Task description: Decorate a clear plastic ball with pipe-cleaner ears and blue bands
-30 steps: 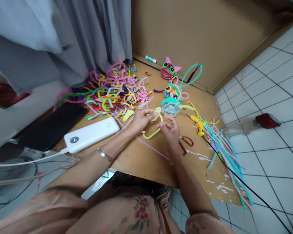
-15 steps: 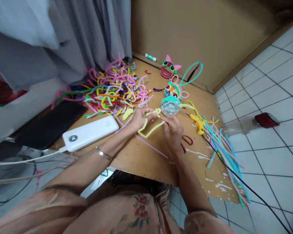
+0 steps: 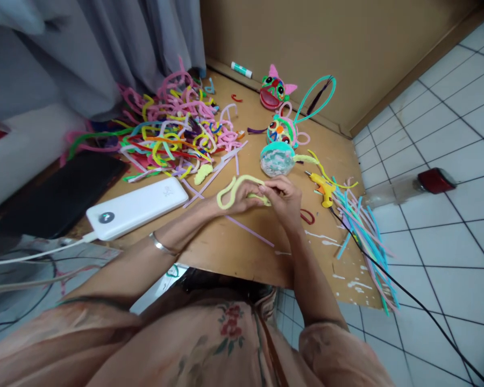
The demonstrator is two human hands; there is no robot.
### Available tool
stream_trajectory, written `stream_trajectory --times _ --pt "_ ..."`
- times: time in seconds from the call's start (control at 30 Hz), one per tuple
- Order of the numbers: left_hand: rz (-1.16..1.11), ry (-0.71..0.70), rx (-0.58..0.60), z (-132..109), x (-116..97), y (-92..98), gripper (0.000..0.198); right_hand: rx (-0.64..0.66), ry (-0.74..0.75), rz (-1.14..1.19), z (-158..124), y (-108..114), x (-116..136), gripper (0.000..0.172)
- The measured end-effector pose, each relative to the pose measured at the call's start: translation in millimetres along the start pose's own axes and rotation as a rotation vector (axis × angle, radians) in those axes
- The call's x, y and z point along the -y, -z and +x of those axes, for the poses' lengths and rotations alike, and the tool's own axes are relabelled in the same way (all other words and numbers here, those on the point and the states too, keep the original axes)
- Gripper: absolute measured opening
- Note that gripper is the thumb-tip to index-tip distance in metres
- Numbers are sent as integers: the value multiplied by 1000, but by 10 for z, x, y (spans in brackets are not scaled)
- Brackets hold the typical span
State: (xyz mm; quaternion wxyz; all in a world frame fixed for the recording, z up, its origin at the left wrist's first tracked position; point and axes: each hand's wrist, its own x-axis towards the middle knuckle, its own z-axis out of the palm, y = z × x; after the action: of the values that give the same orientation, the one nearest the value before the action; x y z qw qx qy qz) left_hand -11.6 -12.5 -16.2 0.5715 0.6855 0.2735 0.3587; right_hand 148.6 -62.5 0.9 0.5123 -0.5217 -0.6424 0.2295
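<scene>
A pale yellow pipe cleaner (image 3: 226, 200) is pinched between my two hands, low over the table. Its loose length curls back over my left hand (image 3: 248, 196), whose fingers are closed on the coiled end. My right hand (image 3: 283, 199) grips the same pipe cleaner, fingertips meeting those of the left. Just beyond them rests a round turquoise and whitish piece (image 3: 277, 160) with a pale yellow strip at its side. A small yellow fuzzy piece (image 3: 203, 174) lies left of my hands, and a lilac pipe cleaner (image 3: 250, 231) runs beneath them.
A tangled heap of coloured pipe cleaners (image 3: 173, 129) covers the back left. Two decorated animal heads (image 3: 274, 88) stand at the back near a glue stick (image 3: 241, 70). To the right lie a yellow glue gun (image 3: 325, 189) with its black cord and straight pipe cleaners (image 3: 363, 236). A white power bank (image 3: 137, 208) sits left.
The yellow pipe cleaner's loose length has swung from below my hands to up and over my left hand. Both hands have drawn closer together. The whole view has shifted slightly.
</scene>
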Motion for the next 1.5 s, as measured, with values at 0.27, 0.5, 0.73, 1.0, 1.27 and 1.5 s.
stream_trajectory --times 0.27,0.5,0.73,1.0,1.27,1.5 --pt "-34 1 37 -43 -172 6 26 0 -241 268 43 39 -19 24" --pt "-279 43 -136 -8 -144 24 46 29 -10 106 39 40 57 18" --pt "-363 51 -272 31 -107 -3 53 -33 -111 266 -64 -114 17 22" --pt "-353 87 -294 14 -42 -103 50 -200 -169 174 -72 -171 56 17" --pt "-41 -7 -346 -48 -33 -163 46 -239 -248 254 -83 -254 18 19" --pt "-7 -29 -380 -52 -37 -205 45 -305 -254 209 -105 -270 59 23"
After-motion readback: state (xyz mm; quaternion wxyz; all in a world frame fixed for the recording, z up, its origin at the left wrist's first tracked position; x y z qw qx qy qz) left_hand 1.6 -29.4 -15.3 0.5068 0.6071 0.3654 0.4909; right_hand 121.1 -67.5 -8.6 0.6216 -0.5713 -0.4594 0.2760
